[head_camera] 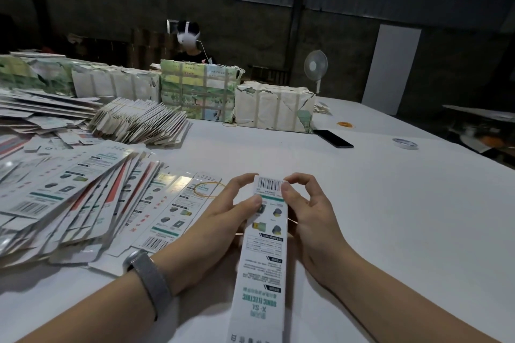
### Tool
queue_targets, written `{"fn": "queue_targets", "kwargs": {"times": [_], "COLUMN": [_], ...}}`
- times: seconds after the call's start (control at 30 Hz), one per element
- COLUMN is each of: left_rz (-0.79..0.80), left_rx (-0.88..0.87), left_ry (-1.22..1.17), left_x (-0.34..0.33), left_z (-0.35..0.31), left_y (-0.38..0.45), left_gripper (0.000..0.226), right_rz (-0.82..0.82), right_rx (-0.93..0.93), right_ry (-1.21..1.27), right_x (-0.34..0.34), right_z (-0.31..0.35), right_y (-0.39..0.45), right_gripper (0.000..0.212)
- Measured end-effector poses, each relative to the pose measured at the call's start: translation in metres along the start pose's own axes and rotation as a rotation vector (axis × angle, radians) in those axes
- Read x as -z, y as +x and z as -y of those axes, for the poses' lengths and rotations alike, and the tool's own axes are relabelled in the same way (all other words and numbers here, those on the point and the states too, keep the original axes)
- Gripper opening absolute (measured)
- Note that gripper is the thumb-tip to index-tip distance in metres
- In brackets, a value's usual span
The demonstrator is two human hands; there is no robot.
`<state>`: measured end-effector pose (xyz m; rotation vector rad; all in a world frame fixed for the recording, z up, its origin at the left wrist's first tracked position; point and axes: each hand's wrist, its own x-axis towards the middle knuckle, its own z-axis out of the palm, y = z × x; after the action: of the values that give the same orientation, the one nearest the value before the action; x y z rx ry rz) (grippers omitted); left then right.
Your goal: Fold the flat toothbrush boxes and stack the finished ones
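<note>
White table (362,203), flat boxes (69,195), phone (333,138)

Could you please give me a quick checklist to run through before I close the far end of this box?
1. Both hands on the box: ok; left hand and right hand pinch its far end.
2. Box already squared up into a tube: cannot tell, only one face shows.
3. End flap tucked: cannot tell, fingers cover it.
4. Bare table to set it down: ok, to the right.
5. Flat boxes within reach: ok, fanned out on the left.
6. Rubber band out of the way: ok, it lies on the flat boxes.
</note>
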<state>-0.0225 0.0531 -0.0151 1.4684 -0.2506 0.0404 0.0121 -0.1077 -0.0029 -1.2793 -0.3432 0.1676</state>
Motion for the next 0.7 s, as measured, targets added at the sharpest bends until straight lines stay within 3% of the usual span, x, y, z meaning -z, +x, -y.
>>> {"fn": "queue_targets", "kwargs": {"times": [0.23, 0.33, 0.43, 0.63, 0.7], "left_rz": [-0.057, -0.18, -0.261, -0.25, -0.23], "left_rx": [-0.029, -0.039, -0.103, -0.228, -0.233], "left_ry": [-0.04, -0.133, -0.154, -0.018, -0.002], "left_x": [0.001, 0.002, 0.003, -0.001, 0.0], "left_z": [0.004, 0.003, 0.001, -0.001, 0.001], "left_y": [0.002, 0.004, 0.004, 0.003, 0.004], "left_gripper": [0.028, 0.025, 0.033, 0.044, 0.043], "right_rz": [-0.049, -0.078, -0.007, 0.116, 0.093], "right_rx": [0.058, 0.126, 0.138, 0.318, 0.348], "right_ry": [-0.103, -0.272, -0.472, -1.065, -1.137], "right_x": [-0.002, 0.0, 0.001, -0.003, -0.006], "right_z": [-0.002, -0.003, -0.002, 0.024, 0.028], "right_y": [-0.001, 0.0, -0.005, -0.007, -0.008], "right_gripper": [0.006, 0.023, 0.042, 0.067, 0.061]}}
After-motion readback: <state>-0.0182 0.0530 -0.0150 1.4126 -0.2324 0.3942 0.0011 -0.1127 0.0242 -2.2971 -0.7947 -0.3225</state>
